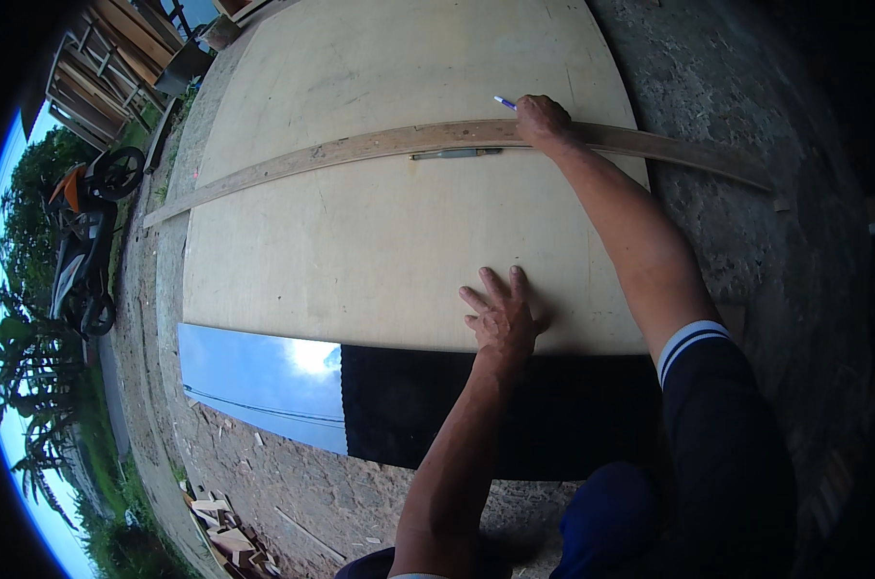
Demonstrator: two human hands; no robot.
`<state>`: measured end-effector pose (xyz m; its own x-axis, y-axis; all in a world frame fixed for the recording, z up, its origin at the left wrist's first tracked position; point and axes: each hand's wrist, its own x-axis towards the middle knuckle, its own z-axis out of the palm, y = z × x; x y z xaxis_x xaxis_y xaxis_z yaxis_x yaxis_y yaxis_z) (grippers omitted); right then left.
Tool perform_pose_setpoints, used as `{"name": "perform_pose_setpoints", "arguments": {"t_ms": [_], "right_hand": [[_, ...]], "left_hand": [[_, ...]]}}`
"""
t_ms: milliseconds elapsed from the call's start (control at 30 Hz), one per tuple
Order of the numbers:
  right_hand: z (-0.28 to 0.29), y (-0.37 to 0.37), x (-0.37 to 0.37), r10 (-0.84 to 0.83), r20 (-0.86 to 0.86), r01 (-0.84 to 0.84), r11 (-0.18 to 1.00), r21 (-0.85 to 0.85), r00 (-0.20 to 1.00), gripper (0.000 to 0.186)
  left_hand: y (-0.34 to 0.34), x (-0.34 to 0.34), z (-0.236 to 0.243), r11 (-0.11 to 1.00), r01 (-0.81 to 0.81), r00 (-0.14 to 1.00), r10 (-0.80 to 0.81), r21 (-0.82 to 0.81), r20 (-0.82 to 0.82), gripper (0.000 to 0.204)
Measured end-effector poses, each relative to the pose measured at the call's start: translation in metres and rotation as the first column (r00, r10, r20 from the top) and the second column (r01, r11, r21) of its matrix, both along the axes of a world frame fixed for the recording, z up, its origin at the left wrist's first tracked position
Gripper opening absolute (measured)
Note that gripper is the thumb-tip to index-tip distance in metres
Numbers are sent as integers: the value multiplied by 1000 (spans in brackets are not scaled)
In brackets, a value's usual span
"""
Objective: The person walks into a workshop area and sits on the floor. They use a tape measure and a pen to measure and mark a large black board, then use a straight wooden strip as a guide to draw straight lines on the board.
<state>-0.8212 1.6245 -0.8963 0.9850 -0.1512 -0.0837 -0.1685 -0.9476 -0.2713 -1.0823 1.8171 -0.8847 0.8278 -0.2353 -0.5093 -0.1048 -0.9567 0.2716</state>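
Observation:
A large pale plywood sheet [380, 251] lies in front of me. My left hand [500, 318] rests palm down near its close edge, fingers spread. Farther off, my right hand [544, 121] is closed around a slim white-and-blue pen [503, 101], whose end sticks out to the left. That hand is over a long wooden batten [360, 150], which crosses the sheet from left to right and overhangs both sides. Just on the near side of the batten lies a thin grey tool [457, 152], possibly a cutter knife; its kind is not plain.
A glossy, mirror-like sheet [264, 381] reflecting sky extends from under the plywood's near edge; its right part looks black. Wood offcuts [230, 540] lie on the ground at lower left. A motorcycle [85, 236] stands at far left, below leaning timber [119, 63].

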Motion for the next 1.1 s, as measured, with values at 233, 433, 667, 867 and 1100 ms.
{"name": "perform_pose_setpoints", "arguments": {"t_ms": [233,433,667,867,1100], "right_hand": [[-3,-67,-120,-85,316,20,979,204,945,48],[-21,-135,-366,-377,-35,345,802,488,926,31],[-38,-247,-686,-748,11,607,547,577,663,18],[-50,-328,-804,-906,-33,904,422,-63,421,37],[-43,-277,-788,-840,-127,790,539,-292,527,94]], "left_hand": [[-11,4,1,998,55,998,-55,-10,7,95],[3,6,-13,984,160,979,-169,80,117,100],[32,10,-21,945,292,954,-275,-148,121,87],[101,-67,37,867,471,863,-413,-165,292,78],[148,-191,-6,899,428,861,-436,89,263,83]]}}
